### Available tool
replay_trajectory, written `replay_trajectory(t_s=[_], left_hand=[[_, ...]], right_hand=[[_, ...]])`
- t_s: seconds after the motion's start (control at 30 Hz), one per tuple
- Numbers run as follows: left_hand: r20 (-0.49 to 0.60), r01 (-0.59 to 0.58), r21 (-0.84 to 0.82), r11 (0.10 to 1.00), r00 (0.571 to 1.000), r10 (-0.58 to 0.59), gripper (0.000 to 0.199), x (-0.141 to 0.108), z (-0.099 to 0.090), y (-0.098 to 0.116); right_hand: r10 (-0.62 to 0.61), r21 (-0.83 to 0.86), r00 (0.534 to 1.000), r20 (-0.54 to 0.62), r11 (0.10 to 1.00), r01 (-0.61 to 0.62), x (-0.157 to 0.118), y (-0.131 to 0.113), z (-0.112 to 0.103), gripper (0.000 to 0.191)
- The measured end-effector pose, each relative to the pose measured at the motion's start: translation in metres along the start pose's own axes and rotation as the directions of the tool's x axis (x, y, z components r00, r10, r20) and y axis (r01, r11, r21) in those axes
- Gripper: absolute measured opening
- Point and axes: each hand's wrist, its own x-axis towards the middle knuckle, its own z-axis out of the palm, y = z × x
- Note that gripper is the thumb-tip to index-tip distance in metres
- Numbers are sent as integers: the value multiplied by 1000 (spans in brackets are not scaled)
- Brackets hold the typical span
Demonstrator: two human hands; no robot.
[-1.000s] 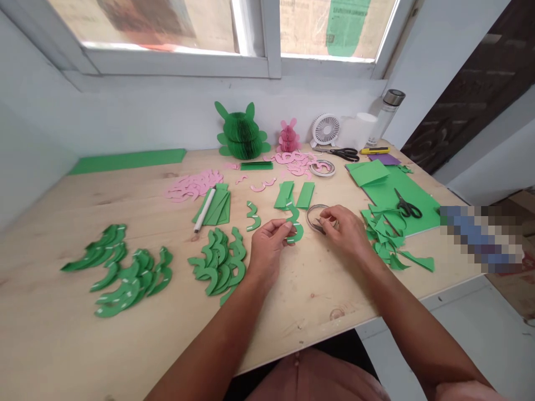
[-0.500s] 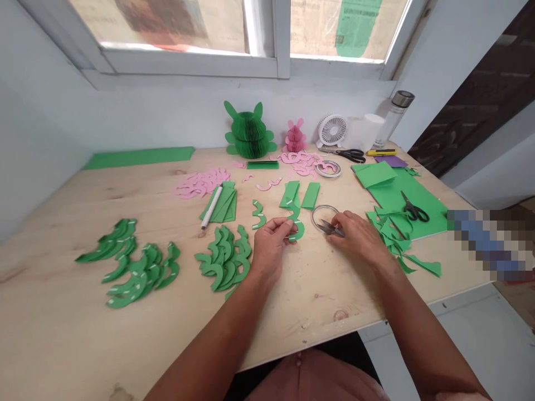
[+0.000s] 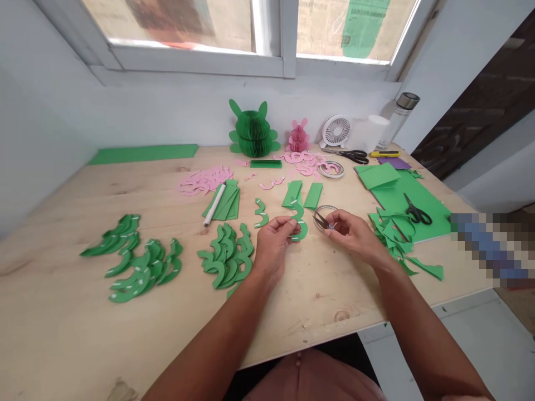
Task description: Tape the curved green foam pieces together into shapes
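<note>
My left hand (image 3: 273,242) pinches a wavy green paper piece (image 3: 301,230) with short white strips on it, held a little above the table. In my right hand (image 3: 353,233) is a pair of small scissors (image 3: 321,220), blades pointing left and slightly apart; the fingers hide most of the handle. Behind those blades lies a tape roll (image 3: 326,208), partly covered by them and the hand. Just left of my left hand are another wavy green strip (image 3: 261,213) and a pile of similar green pieces (image 3: 225,256). Folded green paper rectangles (image 3: 313,195) lie beyond the held piece.
More green pieces with white strips (image 3: 144,264) lie at left. A white marker (image 3: 215,205) rests on green paper. Pink cutouts (image 3: 204,181) and paper figures (image 3: 254,133) are farther back. At right are green scraps (image 3: 390,231), black scissors (image 3: 418,210) and green sheets (image 3: 434,209).
My right hand has turned slightly and drawn its fingers up, and the small scissors now point more up and to the left. My left hand still pinches the green piece. The view has shifted slightly.
</note>
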Motion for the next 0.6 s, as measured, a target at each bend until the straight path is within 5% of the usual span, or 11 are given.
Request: replay_trajectory(t_s=[0.13,0.6], left_hand=[[9,-7,-8,1000,1000,7,27,-1,1,1],[6,-34,-31,999,999,35,24,-2,2,3]], right_hand=[[-74,93,996,41,993,70,0,0,9,23],[-179,-68,983,-27,982,177,-2,-6,16,22]])
